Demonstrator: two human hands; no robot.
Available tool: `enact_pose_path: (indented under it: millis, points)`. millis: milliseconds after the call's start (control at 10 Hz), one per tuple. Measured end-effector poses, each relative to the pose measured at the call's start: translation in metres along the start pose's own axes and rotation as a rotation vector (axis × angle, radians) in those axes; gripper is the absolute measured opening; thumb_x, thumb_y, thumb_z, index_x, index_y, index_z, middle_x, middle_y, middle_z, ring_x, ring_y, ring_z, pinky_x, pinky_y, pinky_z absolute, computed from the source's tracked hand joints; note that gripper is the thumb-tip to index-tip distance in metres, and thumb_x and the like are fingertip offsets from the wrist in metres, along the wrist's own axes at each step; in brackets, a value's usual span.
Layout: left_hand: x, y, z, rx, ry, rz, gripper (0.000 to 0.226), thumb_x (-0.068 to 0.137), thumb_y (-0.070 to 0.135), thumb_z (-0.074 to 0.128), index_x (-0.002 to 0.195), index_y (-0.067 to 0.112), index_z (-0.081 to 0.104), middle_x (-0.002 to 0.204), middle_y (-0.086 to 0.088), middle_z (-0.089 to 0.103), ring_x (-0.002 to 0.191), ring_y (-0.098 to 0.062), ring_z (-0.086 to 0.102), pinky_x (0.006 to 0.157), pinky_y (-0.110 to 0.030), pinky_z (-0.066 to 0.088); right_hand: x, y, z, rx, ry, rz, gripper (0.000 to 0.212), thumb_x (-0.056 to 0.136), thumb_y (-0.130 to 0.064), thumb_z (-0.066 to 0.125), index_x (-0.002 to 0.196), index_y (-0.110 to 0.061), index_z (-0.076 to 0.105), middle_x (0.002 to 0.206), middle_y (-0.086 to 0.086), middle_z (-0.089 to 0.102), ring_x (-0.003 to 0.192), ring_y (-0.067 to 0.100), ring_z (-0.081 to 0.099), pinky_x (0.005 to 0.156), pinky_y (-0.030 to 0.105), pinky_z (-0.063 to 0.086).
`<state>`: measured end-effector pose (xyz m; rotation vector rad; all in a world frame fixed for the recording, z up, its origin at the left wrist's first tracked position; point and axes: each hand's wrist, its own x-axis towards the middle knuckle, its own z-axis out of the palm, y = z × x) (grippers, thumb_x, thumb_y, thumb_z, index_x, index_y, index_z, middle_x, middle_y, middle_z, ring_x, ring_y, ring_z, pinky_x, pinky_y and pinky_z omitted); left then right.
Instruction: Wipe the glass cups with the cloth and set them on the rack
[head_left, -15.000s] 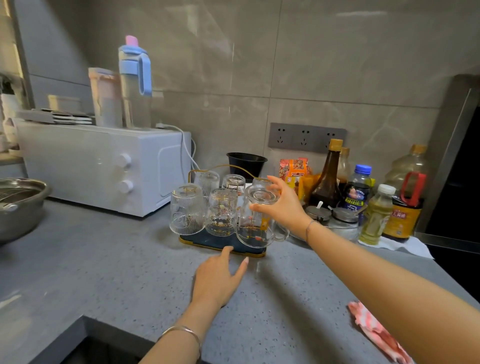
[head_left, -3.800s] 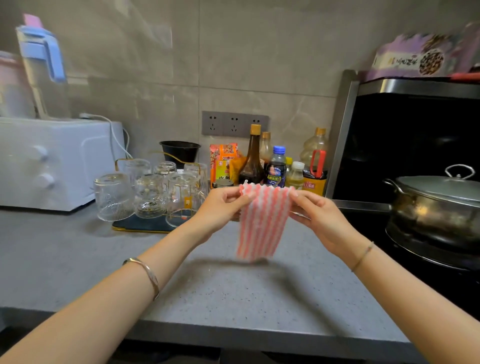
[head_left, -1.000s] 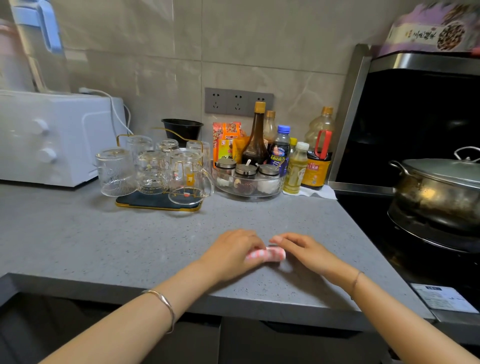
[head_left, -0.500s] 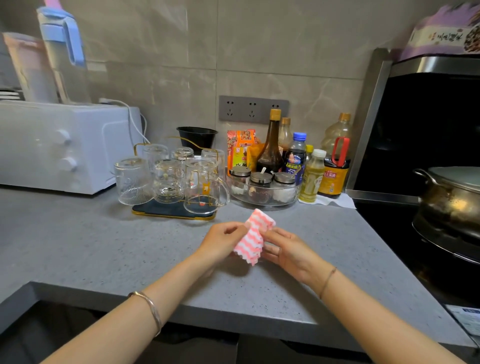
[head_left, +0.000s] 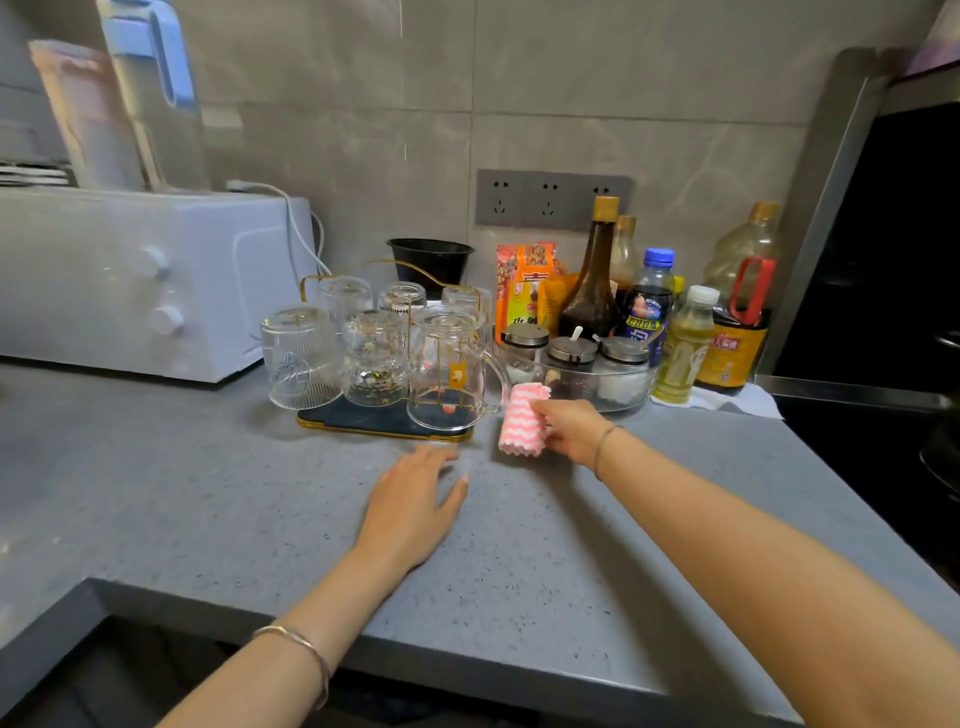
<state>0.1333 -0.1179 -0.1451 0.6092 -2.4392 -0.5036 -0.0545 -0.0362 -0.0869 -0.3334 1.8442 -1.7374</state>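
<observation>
The left hand (head_left: 415, 501) is flat, palm down, fingers straight. The right hand (head_left: 569, 428) is out past the left fingertips, its own fingers curled round the cloth (head_left: 521, 421).

A white oven (head_left: 140, 280) stands at the left of the grey surface (head_left: 208, 493); sauce bottles (head_left: 592, 280) crowd beside a glass bowl (head_left: 628, 389) holding jars.

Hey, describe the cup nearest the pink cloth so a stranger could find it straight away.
Right of the white oven on the grey counter stands a gold-wired rack of glass cups. Take the front row's right-hand cup, beside the right hand holding the cloth: it alone shows a side handle.
</observation>
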Motion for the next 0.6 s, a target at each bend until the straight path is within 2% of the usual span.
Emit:
enact_pose_path:
  millis: [100, 200, 300, 400, 500, 600]
  points:
    - [0.0, -0.001, 0.003, 0.014, -0.003, -0.005, 0.039, 0.098, 0.039, 0.048, 0.131, 0.02, 0.055, 0.127, 0.002, 0.059, 0.115, -0.014, 0.053, 0.097, -0.029, 0.041, 0.013, 0.003, 0.006, -0.043, 0.007, 0.039, 0.007, 0.095, 0.001, 0.05, 0.095, 0.002, 0.057, 0.074, 0.012, 0.057, 0.055, 0.016, 0.059, 0.048, 0.02, 0.051]
    - [0.001, -0.002, 0.003, 0.04, -0.007, -0.011, 0.039, 0.098, 0.041, 0.047, 0.131, 0.021, 0.055, 0.127, 0.003, 0.059, 0.117, -0.013, 0.052, 0.097, -0.028, 0.04, 0.02, 0.008, 0.009, -0.125, -0.031, 0.109, 0.018, 0.096, -0.003, 0.05, 0.079, -0.004, 0.052, 0.057, 0.004, 0.047, 0.037, 0.006, 0.044, 0.033, 0.015, 0.043]
    - [0.001, -0.001, 0.003, 0.05, -0.014, -0.017, 0.04, 0.098, 0.043, 0.046, 0.131, 0.022, 0.055, 0.127, 0.004, 0.059, 0.117, -0.012, 0.051, 0.098, -0.028, 0.04, 0.026, 0.01, 0.009, -0.212, 0.038, 0.064, 0.014, 0.089, -0.005, 0.063, 0.099, 0.003, 0.058, 0.074, 0.009, 0.058, 0.057, 0.013, 0.056, 0.043, 0.019, 0.053]
    - [0.002, -0.002, 0.004, 0.055, -0.008, -0.018, 0.039, 0.098, 0.042, 0.047, 0.13, 0.022, 0.056, 0.126, 0.004, 0.06, 0.116, -0.012, 0.052, 0.098, -0.028, 0.042, 0.034, 0.015, 0.007, -0.37, 0.108, -0.038, 0.04, 0.08, -0.014, 0.075, 0.112, 0.007, 0.062, 0.102, 0.018, 0.068, 0.085, 0.029, 0.067, 0.081, 0.038, 0.058]
    - [0.002, -0.001, 0.003, 0.054, -0.028, -0.037, 0.038, 0.098, 0.042, 0.048, 0.129, 0.021, 0.056, 0.127, 0.004, 0.059, 0.116, -0.012, 0.052, 0.099, -0.029, 0.043, 0.021, 0.015, 0.004, -0.38, 0.095, -0.067, 0.04, 0.082, -0.008, 0.073, 0.114, 0.011, 0.06, 0.112, 0.023, 0.067, 0.089, 0.033, 0.067, 0.089, 0.046, 0.054]
    - [0.003, 0.0, 0.002, 0.046, -0.041, -0.056, 0.038, 0.098, 0.042, 0.049, 0.129, 0.021, 0.056, 0.127, 0.003, 0.059, 0.115, -0.012, 0.053, 0.098, -0.029, 0.044, 0.007, 0.016, 0.001, -0.346, 0.04, -0.1, 0.046, 0.089, -0.006, 0.063, 0.126, 0.017, 0.047, 0.13, 0.031, 0.052, 0.105, 0.034, 0.063, 0.094, 0.04, 0.051]
